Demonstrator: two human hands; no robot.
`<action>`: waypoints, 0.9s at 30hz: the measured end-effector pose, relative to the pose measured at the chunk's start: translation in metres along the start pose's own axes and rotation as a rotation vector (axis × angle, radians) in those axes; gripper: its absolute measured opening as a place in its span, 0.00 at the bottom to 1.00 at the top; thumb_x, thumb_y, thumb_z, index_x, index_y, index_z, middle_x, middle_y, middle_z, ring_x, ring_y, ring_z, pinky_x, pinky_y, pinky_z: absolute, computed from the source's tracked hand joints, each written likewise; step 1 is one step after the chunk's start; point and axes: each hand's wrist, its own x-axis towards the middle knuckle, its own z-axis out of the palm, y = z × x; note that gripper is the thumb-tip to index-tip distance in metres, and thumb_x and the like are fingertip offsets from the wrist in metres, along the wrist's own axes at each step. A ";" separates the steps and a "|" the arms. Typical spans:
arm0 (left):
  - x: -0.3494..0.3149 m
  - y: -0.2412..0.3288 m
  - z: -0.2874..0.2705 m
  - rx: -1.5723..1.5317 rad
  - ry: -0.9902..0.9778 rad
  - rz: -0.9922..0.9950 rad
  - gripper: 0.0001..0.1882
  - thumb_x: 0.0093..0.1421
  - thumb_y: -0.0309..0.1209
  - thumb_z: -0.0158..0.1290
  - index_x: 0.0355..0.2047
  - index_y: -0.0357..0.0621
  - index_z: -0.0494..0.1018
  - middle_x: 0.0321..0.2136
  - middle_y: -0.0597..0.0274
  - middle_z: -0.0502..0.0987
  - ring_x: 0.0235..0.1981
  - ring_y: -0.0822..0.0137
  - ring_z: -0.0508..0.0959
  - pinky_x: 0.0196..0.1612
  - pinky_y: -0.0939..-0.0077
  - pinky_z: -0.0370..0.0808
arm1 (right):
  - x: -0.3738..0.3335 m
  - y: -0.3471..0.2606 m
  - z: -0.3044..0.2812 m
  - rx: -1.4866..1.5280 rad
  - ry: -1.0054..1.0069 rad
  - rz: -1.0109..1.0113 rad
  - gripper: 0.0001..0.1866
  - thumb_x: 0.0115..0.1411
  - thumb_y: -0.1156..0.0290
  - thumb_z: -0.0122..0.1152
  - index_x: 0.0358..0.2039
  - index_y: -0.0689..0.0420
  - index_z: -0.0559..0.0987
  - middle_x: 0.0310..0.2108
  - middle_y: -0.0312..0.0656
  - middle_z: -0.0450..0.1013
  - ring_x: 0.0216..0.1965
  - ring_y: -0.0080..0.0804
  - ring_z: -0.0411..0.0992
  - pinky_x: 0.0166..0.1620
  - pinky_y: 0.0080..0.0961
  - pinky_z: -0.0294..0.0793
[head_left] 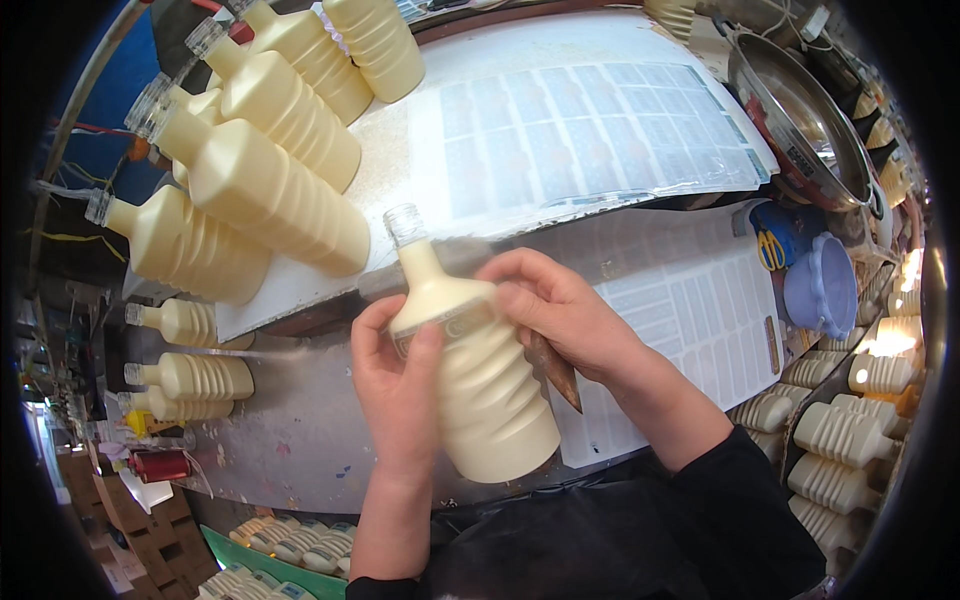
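Observation:
In front of me a cream ribbed bottle (490, 400) with a clear threaded neck is tilted, its top leaning away to the left. My left hand (395, 365) grips its shoulder, the thumb pressed on a greyish, partly see-through decal strip (445, 328) there. On the opposite side of the shoulder, my right hand (560, 310) has thumb and index finger at the bottle's edge. A brown, pointed, flat tool (555, 372) sticks out below that hand, held by its curled fingers. The tool's other end is hidden in the palm.
Several cream bottles (270, 190) stand at the far left, with more (205, 375) below them. Printed sheets (600, 130) cover the raised white board; another sheet (670, 350) lies below. A metal pan (800, 110), lilac basin (820, 285), yellow-handled scissors (770, 250) and racked bottles (840, 435) are at right.

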 end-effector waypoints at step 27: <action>0.000 -0.002 -0.002 -0.053 0.007 0.003 0.18 0.66 0.25 0.56 0.54 0.35 0.67 0.50 0.57 0.72 0.51 0.69 0.72 0.57 0.72 0.70 | 0.003 0.005 0.005 -0.211 0.099 -0.065 0.14 0.66 0.69 0.63 0.49 0.60 0.73 0.26 0.29 0.72 0.26 0.10 0.69 0.29 0.11 0.68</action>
